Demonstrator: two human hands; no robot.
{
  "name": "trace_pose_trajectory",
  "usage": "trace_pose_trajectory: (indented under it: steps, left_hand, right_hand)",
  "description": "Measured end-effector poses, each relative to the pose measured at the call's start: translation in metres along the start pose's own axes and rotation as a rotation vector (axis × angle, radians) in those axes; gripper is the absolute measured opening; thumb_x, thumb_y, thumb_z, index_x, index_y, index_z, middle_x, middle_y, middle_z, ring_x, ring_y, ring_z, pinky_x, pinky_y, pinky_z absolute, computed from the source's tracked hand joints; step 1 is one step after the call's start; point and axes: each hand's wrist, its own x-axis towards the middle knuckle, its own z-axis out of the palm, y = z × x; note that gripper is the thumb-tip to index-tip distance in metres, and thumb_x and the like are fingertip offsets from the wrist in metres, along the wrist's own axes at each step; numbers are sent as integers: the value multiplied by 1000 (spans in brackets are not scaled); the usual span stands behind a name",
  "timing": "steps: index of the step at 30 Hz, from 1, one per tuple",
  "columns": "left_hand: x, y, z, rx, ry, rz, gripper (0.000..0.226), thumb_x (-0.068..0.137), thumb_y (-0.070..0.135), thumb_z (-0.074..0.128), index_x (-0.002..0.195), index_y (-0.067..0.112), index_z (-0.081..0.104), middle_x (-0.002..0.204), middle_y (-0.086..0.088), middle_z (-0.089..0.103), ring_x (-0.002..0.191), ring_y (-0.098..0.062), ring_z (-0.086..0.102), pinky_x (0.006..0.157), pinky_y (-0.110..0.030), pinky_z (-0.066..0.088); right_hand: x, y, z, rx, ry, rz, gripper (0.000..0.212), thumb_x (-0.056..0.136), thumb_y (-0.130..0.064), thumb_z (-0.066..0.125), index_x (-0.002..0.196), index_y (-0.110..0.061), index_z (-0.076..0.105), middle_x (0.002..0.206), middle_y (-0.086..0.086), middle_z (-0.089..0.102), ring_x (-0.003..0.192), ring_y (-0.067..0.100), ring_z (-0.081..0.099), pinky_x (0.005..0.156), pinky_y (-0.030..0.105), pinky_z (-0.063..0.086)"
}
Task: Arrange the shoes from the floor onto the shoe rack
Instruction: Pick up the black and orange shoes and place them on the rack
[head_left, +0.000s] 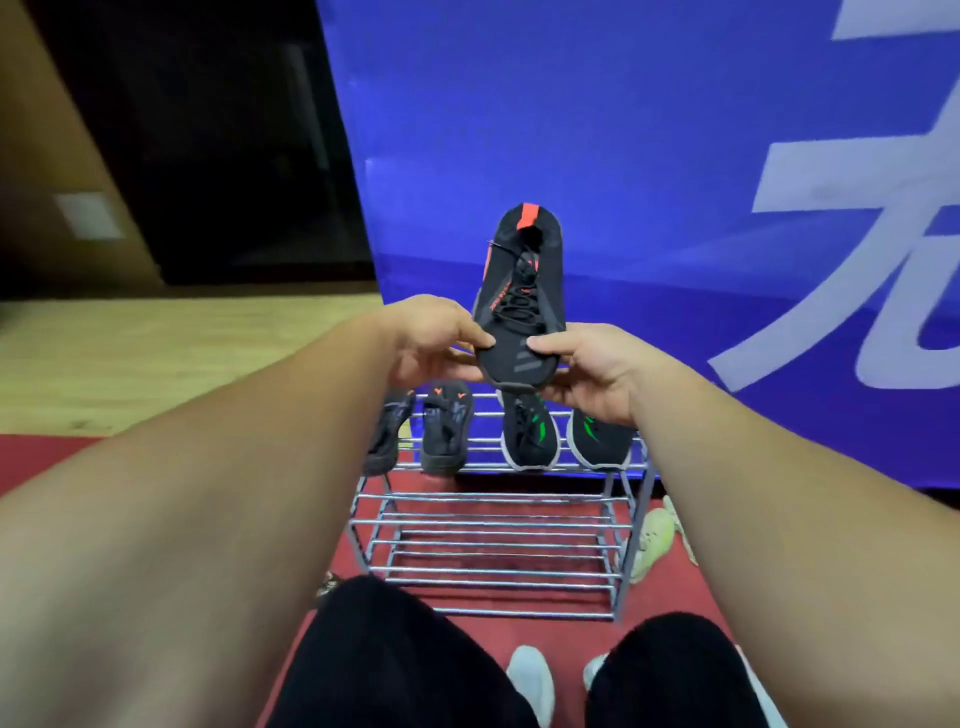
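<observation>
A black knit sneaker with red-orange trim (522, 291) is held up in the air above the shoe rack, its toe toward me and heel pointing away. My left hand (434, 338) pinches the toe on its left side and my right hand (587, 371) grips the toe from the right and below. The metal wire shoe rack (493, 519) stands on the red floor under the shoe. On its top shelf sit a dark pair with orange marks (444, 428) and a black pair with green stripes (530, 434).
A pale yellow-green shoe (654, 538) lies on the red carpet to the right of the rack. A blue banner with white characters (675, 156) hangs right behind the rack. My knees in black trousers and my white shoes (530, 680) are at the bottom.
</observation>
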Motion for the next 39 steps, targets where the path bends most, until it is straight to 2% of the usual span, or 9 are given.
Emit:
trace_pose_trajectory:
  steps: [3,11,15,18,21,26,30,36,39]
  left_hand:
    - [-26,-7,-45,1,86,-19,45,96,-5,59,56,12,68,86,-7,75,89,-28,73,84,-37,63]
    - [-107,-67,-154,-144,374,-113,28,99,-3,55,75,10,60,78,-8,72,76,-21,69,68,-27,63]
    - [-152,-118,-217,-220,497,-204,18,100,1,53,87,8,62,84,-10,71,73,-18,70,65,-25,63]
    - [-180,-166,-265,-276,607,-291,11,101,3,52,98,4,62,83,-11,69,64,-15,71,62,-24,63]
    - [-201,-219,-306,-301,724,-383,7,100,4,53,99,2,60,79,-13,65,69,-20,67,68,-29,62]
    - [-220,-303,-347,-364,813,-472,10,99,3,50,96,4,59,76,-10,62,65,-18,62,51,-24,59]
    - [-213,-354,-359,-459,823,-514,16,100,1,48,87,3,58,75,-10,60,44,-12,65,44,-24,57]
    - [-173,-419,-361,-616,769,-547,11,101,3,51,94,2,59,89,-12,61,77,-19,65,68,-32,61]
    - [-148,-446,-353,-723,694,-573,13,103,4,49,101,0,61,92,-12,65,83,-18,66,69,-30,62]
  right_hand:
    - [21,-1,41,-28,-105,34,30,91,-18,71,121,-15,70,118,11,76,82,25,69,62,27,49]
    - [57,23,180,-120,-385,147,22,95,-35,66,111,-20,69,102,3,78,77,21,71,66,28,47]
    - [66,54,261,-253,-397,205,33,98,-45,63,115,-16,62,109,7,73,80,24,71,62,29,52]
    - [70,81,311,-353,-408,231,36,97,-48,63,113,-16,62,100,6,72,71,22,70,60,27,53]
    - [71,109,350,-428,-418,275,30,99,-46,61,104,-17,61,89,4,68,64,19,67,59,28,51]
    - [73,160,410,-551,-428,339,29,100,-46,59,102,-17,57,85,2,65,61,17,64,50,24,49]
    - [73,201,449,-583,-487,379,29,100,-42,60,108,-15,59,88,5,65,66,20,66,53,27,51]
    - [86,276,459,-640,-529,546,28,98,-44,60,100,-16,60,89,5,62,64,20,62,54,27,52]
    - [101,312,460,-598,-542,683,49,93,-52,66,120,-12,60,104,10,66,74,26,74,52,32,60]
